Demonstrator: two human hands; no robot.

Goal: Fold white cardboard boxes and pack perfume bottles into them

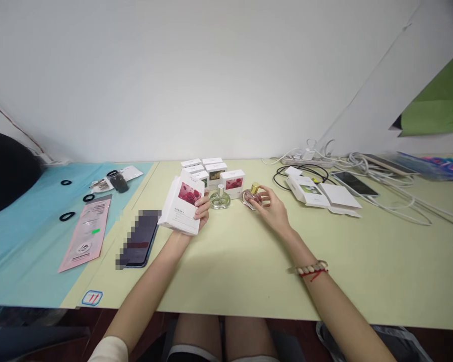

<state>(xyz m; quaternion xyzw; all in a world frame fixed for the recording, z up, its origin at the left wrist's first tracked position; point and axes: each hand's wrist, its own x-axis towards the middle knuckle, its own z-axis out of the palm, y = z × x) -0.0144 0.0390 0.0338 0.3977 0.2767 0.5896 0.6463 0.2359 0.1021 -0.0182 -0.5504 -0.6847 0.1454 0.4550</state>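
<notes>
My left hand [201,210] grips a white carton with a rose picture [182,203], lifted slightly over the pale green table [226,271]. My right hand [272,207] has its fingers closed round a pink perfume bottle with a gold cap [251,196] that stands on the table. Between the two hands stands a clear greenish perfume bottle with a silver cap [220,199]. Behind it are several small white cartons [212,171], one with a rose picture [232,182].
A dark phone [140,238] lies left of the carton. Farther left, a blue sheet [30,236] carries a pink packet [86,233] and black rings. At the right lie an opened white carton [311,191], another phone [354,183], black and white cables [377,198] and a power strip [305,160].
</notes>
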